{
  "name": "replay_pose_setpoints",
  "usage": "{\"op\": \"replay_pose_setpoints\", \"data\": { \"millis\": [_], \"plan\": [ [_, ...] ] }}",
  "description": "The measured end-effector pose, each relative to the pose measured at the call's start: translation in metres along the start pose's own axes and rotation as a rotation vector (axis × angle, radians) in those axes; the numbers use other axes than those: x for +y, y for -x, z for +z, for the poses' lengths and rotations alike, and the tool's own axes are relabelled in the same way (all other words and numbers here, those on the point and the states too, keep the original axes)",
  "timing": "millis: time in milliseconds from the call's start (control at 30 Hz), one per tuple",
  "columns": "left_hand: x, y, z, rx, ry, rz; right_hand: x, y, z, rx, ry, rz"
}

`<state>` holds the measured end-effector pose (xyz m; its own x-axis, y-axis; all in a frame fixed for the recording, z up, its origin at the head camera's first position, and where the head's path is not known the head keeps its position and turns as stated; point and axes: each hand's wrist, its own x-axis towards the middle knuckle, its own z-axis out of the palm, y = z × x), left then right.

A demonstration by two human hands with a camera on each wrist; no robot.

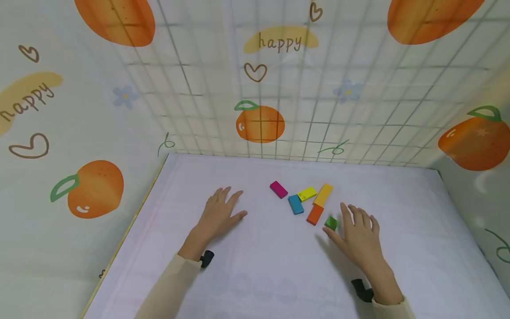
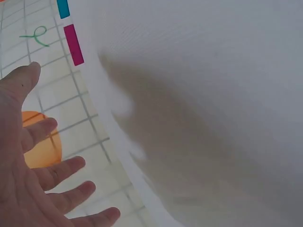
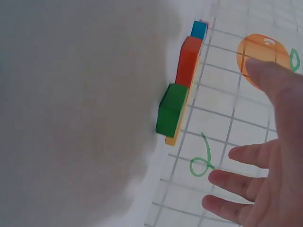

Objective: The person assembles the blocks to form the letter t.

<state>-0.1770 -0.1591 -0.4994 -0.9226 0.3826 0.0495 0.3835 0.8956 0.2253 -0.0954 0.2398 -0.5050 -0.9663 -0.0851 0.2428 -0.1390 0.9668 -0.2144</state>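
Note:
Six small coloured blocks lie in a loose group right of the table's middle in the head view, so several in all: a magenta block [image 1: 278, 189], a blue block [image 1: 296, 204], a yellow block [image 1: 307, 194], an orange-yellow block [image 1: 323, 195], a red-orange block [image 1: 315, 214] and a green block [image 1: 331, 223]. My right hand [image 1: 361, 237] hovers beside the green block, fingers spread and holding nothing. Left of the group is my left hand [image 1: 218, 217], its fingers spread and nothing in them; the magenta block is nearest to it.
The blocks lie on a white tabletop [image 1: 255, 266]. Behind it and at both sides hangs a pale curtain [image 1: 207, 119] printed with oranges, hearts and grid lines. A dark wrist camera [image 1: 206, 259] shows at the left cuff, another dark camera [image 1: 361, 290] at the right wrist.

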Motion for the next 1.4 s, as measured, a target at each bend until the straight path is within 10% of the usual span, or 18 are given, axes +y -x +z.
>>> {"op": "replay_pose_setpoints", "data": {
  "millis": [867,1400],
  "plan": [
    [-0.008,-0.074,0.018,-0.094,0.496,0.137,-0.031,-0.029,0.022,0.07,-0.12,0.049],
    [0.014,-0.116,0.032,-0.144,0.476,0.131,-0.053,-0.054,0.034,-0.024,-0.214,0.125]
  ]
}}
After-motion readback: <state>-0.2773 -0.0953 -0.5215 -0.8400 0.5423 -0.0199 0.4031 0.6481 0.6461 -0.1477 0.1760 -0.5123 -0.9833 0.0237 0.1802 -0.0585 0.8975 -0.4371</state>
